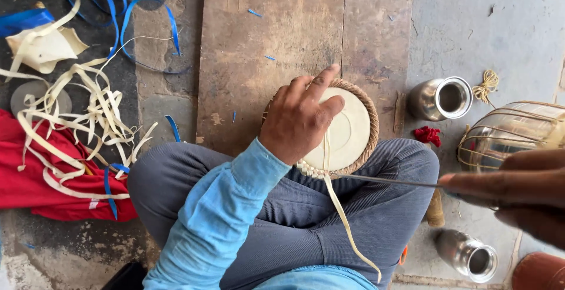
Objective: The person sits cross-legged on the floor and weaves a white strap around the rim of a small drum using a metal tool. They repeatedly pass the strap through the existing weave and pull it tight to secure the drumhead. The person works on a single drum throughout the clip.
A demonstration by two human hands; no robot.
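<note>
A round woven disc (347, 134) with a cream centre and a brown coiled rim rests on my crossed legs and the edge of a wooden board (259, 48). My left hand (300, 116) presses down on the disc, fingers spread over its left side. My right hand (512, 193), close to the camera at the right, pinches a thin metal needle (388, 180) whose tip reaches the disc's lower rim. A cream strip (347, 225) hangs from that rim down over my knee.
Loose cream strips (88, 119) and blue straps (118, 1) lie at the left on a red cloth (29, 178). Two steel cups (441, 97) (469, 256), a wire-wrapped steel vessel (509, 131), a red scrap (428, 135) and a twine knot (487, 85) sit on the right.
</note>
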